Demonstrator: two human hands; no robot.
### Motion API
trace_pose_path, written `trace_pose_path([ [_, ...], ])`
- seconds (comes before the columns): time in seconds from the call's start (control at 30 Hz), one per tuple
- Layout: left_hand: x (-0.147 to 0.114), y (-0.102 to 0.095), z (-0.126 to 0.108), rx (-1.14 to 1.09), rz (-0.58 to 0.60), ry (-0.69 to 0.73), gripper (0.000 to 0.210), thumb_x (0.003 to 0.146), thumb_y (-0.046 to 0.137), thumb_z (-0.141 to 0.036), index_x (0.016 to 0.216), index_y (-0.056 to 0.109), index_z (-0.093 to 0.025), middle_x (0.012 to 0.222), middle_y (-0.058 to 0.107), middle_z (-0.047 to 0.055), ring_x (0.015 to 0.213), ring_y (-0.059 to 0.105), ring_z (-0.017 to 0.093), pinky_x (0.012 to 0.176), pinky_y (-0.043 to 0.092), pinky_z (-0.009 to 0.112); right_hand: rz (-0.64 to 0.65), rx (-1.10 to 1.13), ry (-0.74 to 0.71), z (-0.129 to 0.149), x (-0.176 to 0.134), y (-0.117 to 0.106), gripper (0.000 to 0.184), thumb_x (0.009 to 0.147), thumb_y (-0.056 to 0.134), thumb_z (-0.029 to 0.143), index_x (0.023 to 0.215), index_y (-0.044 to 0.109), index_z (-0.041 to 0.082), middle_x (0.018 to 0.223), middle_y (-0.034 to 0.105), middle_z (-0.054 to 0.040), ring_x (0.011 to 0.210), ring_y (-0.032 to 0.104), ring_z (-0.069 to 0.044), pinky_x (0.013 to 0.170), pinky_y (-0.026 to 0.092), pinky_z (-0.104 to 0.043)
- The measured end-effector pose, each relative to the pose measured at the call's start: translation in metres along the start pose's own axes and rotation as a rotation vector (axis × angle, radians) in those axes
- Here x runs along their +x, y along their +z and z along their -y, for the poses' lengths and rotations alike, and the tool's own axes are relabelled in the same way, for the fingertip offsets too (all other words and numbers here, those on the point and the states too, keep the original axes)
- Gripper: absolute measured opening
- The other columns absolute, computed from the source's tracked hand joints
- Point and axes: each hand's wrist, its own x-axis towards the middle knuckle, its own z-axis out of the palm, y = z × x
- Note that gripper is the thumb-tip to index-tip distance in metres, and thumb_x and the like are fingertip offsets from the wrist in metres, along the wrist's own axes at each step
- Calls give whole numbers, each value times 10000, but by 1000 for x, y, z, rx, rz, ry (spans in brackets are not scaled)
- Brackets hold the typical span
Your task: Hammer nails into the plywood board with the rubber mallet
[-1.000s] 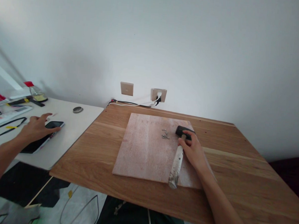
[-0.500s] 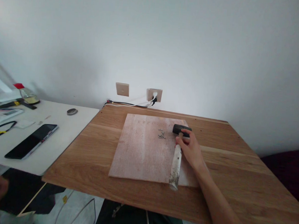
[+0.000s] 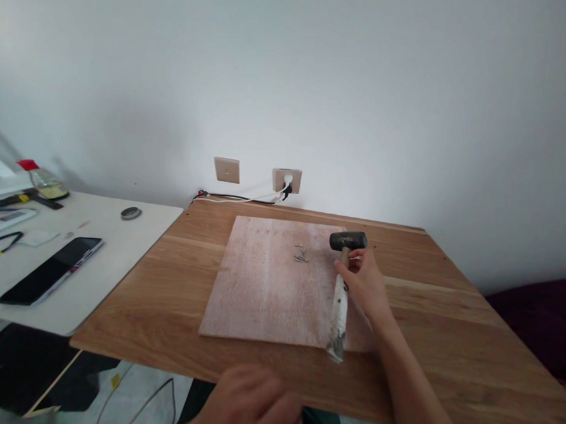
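My right hand (image 3: 365,281) is closed around the upper handle of a hammer (image 3: 339,303) with a dark, blunt head and a worn, whitish handle. The hammer's head points to the back of the table, over the right part of a pale square wooden board (image 3: 245,286). Left of the hammer, several small nails or screws (image 3: 301,256) lie loose on the board. My left hand (image 3: 254,403) is at the table's front edge, blurred, with its fingers curled inward. Anything inside that hand is hidden.
The board rests on a brown wooden table (image 3: 447,334). On the left, a white table (image 3: 120,248) carries a phone (image 3: 52,269), a grey tape roll (image 3: 131,213) and a red-capped bottle (image 3: 47,180). Cables run to a wall socket (image 3: 287,180).
My left hand has come from the far lower left to the table's front middle. My right hand still grips the hammer, whose head has turned and lifted slightly.
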Motion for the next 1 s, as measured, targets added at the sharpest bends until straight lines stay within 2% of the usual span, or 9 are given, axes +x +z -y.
trace_pose_path([
  [0.07, 51, 26, 32, 61, 129, -194, 87, 914, 594, -173, 884, 653, -229, 727, 671, 12, 663, 638, 173, 616, 542, 283, -10, -53, -13, 1, -1, -2, 368, 732, 641, 497, 967, 467, 273, 781, 700, -34, 737, 713, -295, 704, 493, -397],
  [0.13, 100, 47, 70, 152, 163, -324, 140, 932, 553, -142, 966, 674, -204, 884, 725, 56, 813, 687, 204, 747, 568, 315, -4, -83, -24, 3, -1, -4, 352, 735, 630, 487, 957, 460, 274, 771, 696, -25, 701, 705, -280, 685, 480, -378],
  [0.2, 138, 61, 106, 233, 260, -348, 212, 927, 527, -91, 1031, 694, -171, 1010, 738, 113, 960, 695, 254, 849, 566, 365, 6, -124, -45, 3, -1, -6, 325, 749, 620, 465, 954, 458, 272, 765, 693, -16, 665, 691, -260, 667, 460, -356],
  [0.27, 158, 68, 135, 256, 355, -328, 267, 910, 523, -42, 1065, 710, -153, 1060, 740, 142, 1033, 691, 284, 887, 558, 387, 7, -178, -72, 2, 0, -8, 283, 772, 611, 423, 961, 468, 267, 762, 693, -10, 650, 679, -246, 664, 440, -340],
  [0.37, 167, 70, 163, 237, 488, -270, 280, 888, 536, -3, 1002, 738, -160, 1038, 755, 134, 1003, 710, 281, 861, 552, 372, 16, -250, -90, 2, 0, -9, 250, 795, 616, 347, 992, 496, 252, 762, 700, -13, 661, 674, -241, 661, 420, -320],
  [0.53, 170, 74, 180, 294, 618, -96, 243, 892, 580, -19, 903, 762, -179, 906, 750, 108, 936, 710, 275, 799, 535, 346, 36, -337, -64, 6, 0, -7, 314, 847, 629, 265, 1142, 559, 184, 808, 736, -67, 763, 712, -275, 676, 428, -313],
  [0.67, 174, 80, 186, 350, 616, -37, 218, 920, 566, -47, 926, 749, -167, 934, 737, 113, 944, 697, 276, 794, 528, 349, 91, -384, -65, 7, 0, -4, 169, 917, 585, 272, 1041, 618, 162, 897, 762, -145, 879, 736, -310, 720, 458, -328],
  [0.77, 170, 81, 186, 342, 543, -49, 203, 950, 544, -85, 969, 726, -173, 976, 724, 100, 961, 681, 259, 812, 523, 341, 162, -381, -67, 6, 0, -3, 167, 963, 536, 296, 1026, 618, 164, 847, 754, -134, 872, 745, -311, 734, 478, -337],
  [1.0, 155, 77, 179, 277, 445, -127, 171, 932, 554, -120, 935, 711, -189, 935, 689, 67, 925, 656, 239, 852, 523, 355, 267, -124, 81, 8, 0, -4, 176, 973, 462, 257, 1088, 571, 181, 566, 636, -6, 493, 674, -230, 551, 496, -314],
])
